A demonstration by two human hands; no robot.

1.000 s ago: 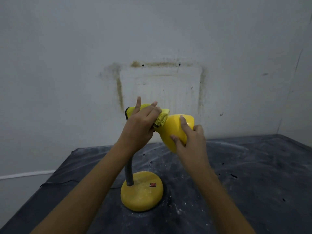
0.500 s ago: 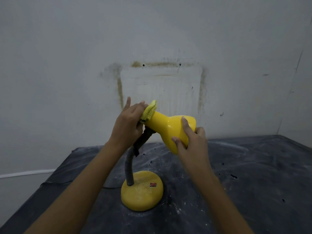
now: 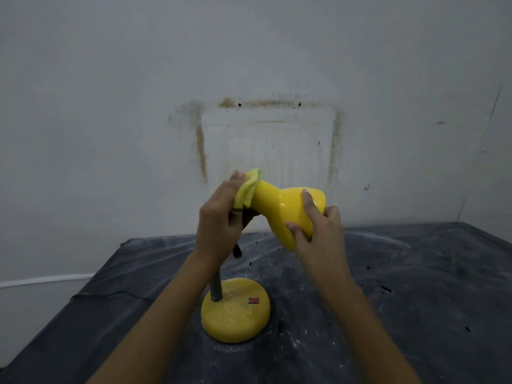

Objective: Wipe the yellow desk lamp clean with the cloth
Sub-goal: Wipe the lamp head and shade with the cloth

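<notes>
The yellow desk lamp stands on a dark table, its round dusty base (image 3: pixel 235 311) in front of me and a grey flexible neck (image 3: pixel 216 289) rising from it. The glossy yellow shade (image 3: pixel 279 206) is tilted, its wide end to the right. My left hand (image 3: pixel 220 223) presses a yellow-green cloth (image 3: pixel 248 189) against the narrow rear end of the shade, where the neck joins. My right hand (image 3: pixel 318 234) grips the wide end of the shade, thumb on top. The upper neck is hidden behind my left hand.
The table (image 3: pixel 401 300) is covered with a black sheet flecked with white dust and crumbs. A stained white wall (image 3: pixel 266 79) stands close behind the lamp. A small red switch (image 3: pixel 253 300) sits on the base. A dark cable (image 3: pixel 110 295) trails off left.
My left hand slid the cloth from the middle of the shade back to its narrow rear end, then down a little around the neck joint. My right hand kept its hold on the shade.
</notes>
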